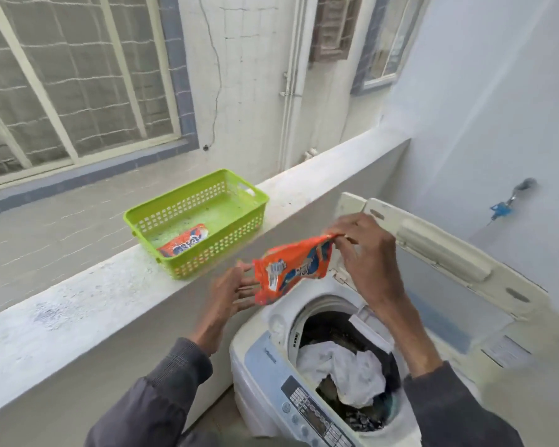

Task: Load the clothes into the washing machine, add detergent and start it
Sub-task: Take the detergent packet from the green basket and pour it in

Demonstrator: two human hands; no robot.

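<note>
Clothes point(346, 369) are in, so it's detergent time. The right grip point(365, 250) pinches the orange detergent sachet point(291, 269) by its top corner above the open washing machine point(262, 359). The left grip point(229, 291) is released, fingers straight at its lower end. Next I'd expect a tear, then a pour into the drum.

Detergent packet point(291, 269) lettering illegible

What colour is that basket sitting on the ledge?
Bright lime green basket, with perforated sides; the head view shows it clearly.
</note>
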